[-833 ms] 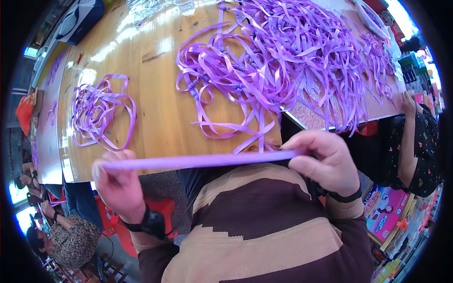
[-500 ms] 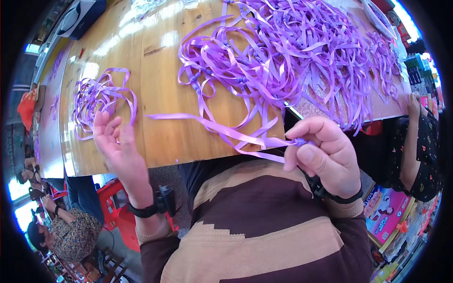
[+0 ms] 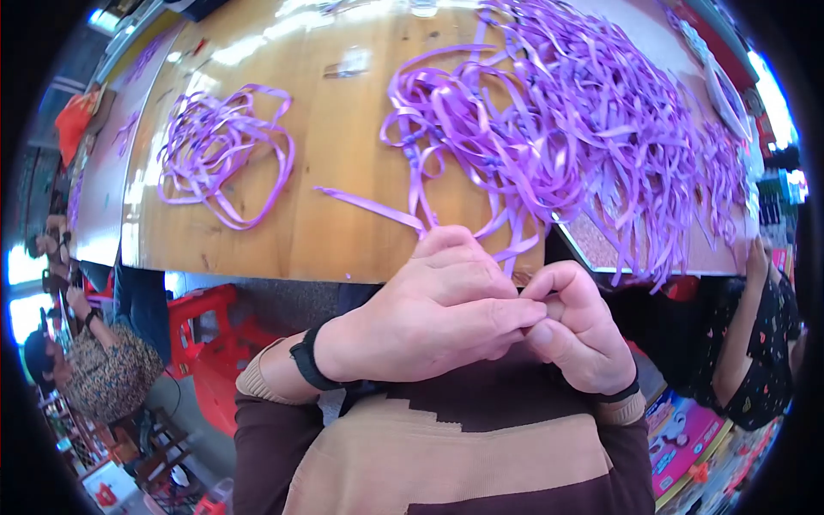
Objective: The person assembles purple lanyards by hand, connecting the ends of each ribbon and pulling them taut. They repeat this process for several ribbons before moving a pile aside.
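Note:
Over my lap by the table's front edge, my two hands meet at the fingertips. My left hand is closed with its back toward me, its thumb and fingers pressed together at the right hand's fingertips. My right hand is curled in a pinch on the same spot. A purple ribbon runs out beyond my left hand onto the wood, its end pointing left. The pinched part of the ribbon is hidden by my fingers. Beyond my hands lies a big heap of knotted purple ribbons.
A smaller loose bundle of purple ribbon lies on the left of the wooden table. A white-rimmed basket stands at the far right. Red stools are below left. One person sits at the left, another at the right.
My left hand has come across from the small bundle to my right hand and closed. The ribbon's free part has been drawn in under it. The view has shifted slightly.

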`<state>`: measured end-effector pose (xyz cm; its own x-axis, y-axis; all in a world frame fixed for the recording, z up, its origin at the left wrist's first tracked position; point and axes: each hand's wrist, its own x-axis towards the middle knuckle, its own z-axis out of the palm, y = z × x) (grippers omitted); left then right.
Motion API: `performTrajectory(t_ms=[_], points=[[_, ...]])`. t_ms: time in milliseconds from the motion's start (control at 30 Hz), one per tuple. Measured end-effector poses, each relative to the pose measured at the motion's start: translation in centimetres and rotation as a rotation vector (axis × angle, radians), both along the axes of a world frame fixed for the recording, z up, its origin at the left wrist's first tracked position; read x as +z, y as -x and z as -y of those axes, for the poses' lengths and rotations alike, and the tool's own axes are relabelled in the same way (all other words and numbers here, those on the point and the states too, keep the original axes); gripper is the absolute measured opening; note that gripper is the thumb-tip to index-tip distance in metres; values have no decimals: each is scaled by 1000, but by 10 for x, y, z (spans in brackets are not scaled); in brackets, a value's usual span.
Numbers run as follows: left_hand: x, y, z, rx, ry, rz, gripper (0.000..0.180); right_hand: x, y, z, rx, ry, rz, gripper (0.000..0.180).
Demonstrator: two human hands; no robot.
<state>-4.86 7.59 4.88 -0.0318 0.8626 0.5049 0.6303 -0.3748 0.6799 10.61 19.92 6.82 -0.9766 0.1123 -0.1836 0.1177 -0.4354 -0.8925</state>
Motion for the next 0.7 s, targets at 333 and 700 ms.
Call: performTrajectory(t_ms=[333, 700], points=[[-3, 51, 79, 547, -39, 465, 16, -1, -38, -84, -715, -235, -119, 6], [-5, 131, 196, 790, -417, 773, 11, -18, -118, -183, -952, -9, -275, 22]])
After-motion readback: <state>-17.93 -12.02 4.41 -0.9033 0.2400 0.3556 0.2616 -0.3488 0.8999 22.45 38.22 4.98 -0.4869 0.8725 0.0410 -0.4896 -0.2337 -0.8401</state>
